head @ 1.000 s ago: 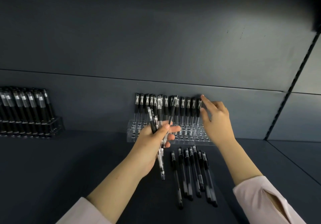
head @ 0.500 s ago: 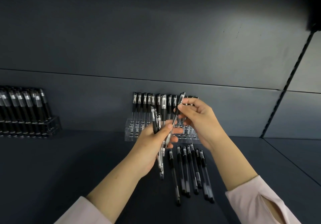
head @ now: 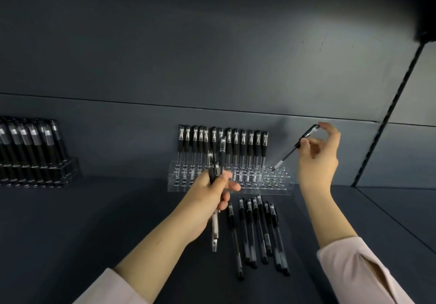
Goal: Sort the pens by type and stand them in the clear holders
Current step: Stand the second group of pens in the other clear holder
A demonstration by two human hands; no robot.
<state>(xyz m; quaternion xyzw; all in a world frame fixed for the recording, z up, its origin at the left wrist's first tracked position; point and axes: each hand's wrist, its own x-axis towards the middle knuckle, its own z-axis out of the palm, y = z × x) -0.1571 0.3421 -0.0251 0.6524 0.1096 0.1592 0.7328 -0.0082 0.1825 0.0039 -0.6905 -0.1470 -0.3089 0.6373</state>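
The right hand (head: pixel 317 160) pinches one pen (head: pixel 290 152) between thumb and middle fingers, with the index fingertip on its top end. The pen slants down and away from those fingers, and its lower end touches a hole at the near end of the clear holder (head: pixel 231 190).

The left hand (head: pixel 212 190) has its fingers curled tight round a bunch of pens (head: pixel 223 155). Two tops stick up above the fingers and a clear barrel hangs below them (the exact count is hidden in the fist).

Behind the left fingers, thirteen standing pens (head: pixel 243 148) fill the holder's back row. Just below both hands, seven loose pens (head: pixel 258 230) lie side by side on the dark shelf (head: pixel 118 209). Well off beyond the left hand is one second holder (head: pixel 40 174), packed with pens and cut by the frame edge.
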